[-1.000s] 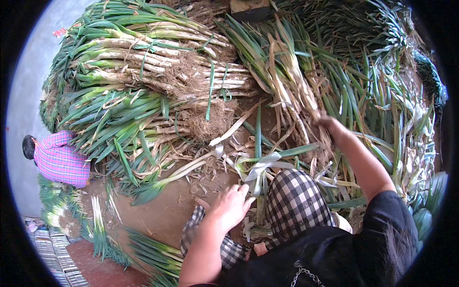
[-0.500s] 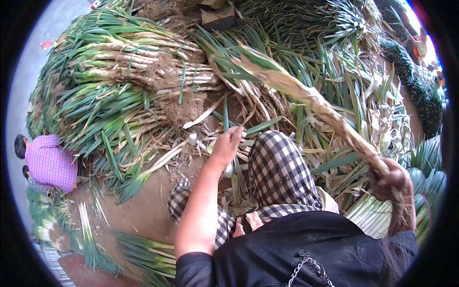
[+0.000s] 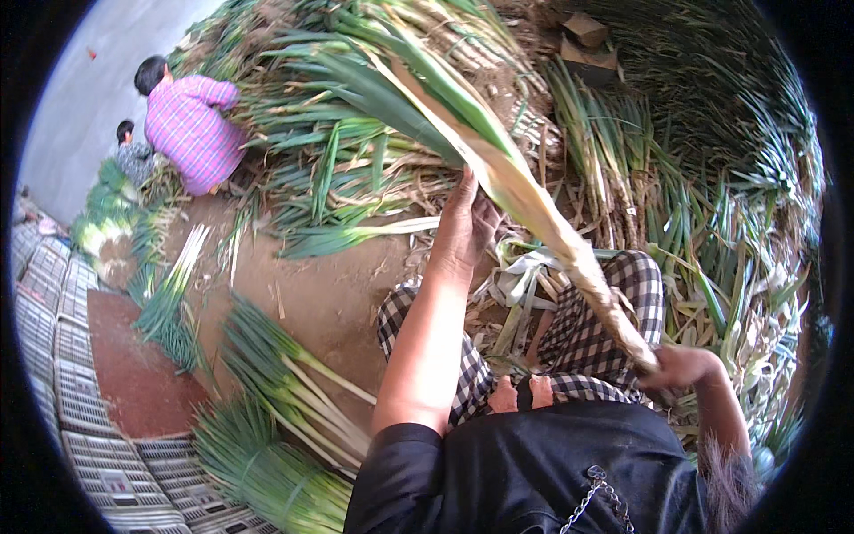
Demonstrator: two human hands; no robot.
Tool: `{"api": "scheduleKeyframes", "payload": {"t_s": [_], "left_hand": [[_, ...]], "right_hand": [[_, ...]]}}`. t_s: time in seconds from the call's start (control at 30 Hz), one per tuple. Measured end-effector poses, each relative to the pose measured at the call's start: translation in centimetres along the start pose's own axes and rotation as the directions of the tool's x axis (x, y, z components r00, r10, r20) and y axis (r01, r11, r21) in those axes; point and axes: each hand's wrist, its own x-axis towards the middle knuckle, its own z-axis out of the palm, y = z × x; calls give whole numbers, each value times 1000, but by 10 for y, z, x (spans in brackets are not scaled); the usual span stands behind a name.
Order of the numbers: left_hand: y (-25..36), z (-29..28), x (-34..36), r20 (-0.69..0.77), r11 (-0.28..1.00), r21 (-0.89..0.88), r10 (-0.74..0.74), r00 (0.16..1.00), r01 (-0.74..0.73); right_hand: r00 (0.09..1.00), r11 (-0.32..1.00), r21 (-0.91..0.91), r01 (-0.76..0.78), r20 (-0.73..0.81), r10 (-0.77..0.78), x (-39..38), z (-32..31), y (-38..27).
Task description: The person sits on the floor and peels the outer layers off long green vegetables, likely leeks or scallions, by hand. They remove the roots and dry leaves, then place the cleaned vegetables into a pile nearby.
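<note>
A long green onion (image 3: 560,236) with dry, tan outer layers slants across in front of me, its green leaves at the upper left. My right hand (image 3: 680,367) is closed around its root end, above my right knee. Next to the lower leaves, at the onion's left edge, is my left hand (image 3: 476,218). Its thumb points up and its fingers are apart, partly behind the stalk; it does not appear to grip it. Peeled leaf scraps (image 3: 529,271) lie between my checked trouser legs. One pale-stemmed green onion (image 3: 356,233) rests on the ground beyond my left forearm.
A big heap of green onions (image 3: 302,142) rises ahead, with more piled at the right. Trimmed onions (image 3: 285,383) and a tied bundle (image 3: 276,481) lie at my left. Crates (image 3: 80,383) stand at the far left. A person in a checked shirt (image 3: 194,129) crouches by the heap.
The view has turned to the left. My right hand has brought the onion in closer over my lap, and my left hand has risen from the scraps to its leaves, its fingers loosened.
</note>
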Motion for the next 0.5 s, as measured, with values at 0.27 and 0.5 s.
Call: {"api": "scheduleKeyframes", "payload": {"t_s": [0.27,0.5], "left_hand": [[19,-10,-17,30,999,-46,-27,999,29],[22,-15,-28,-331,995,88,-16,944,48]], "right_hand": [[337,711,-469,524,-653,-679,98,-52,-177],[201,706,-254,661,-847,-492,155,-42,-223]]}}
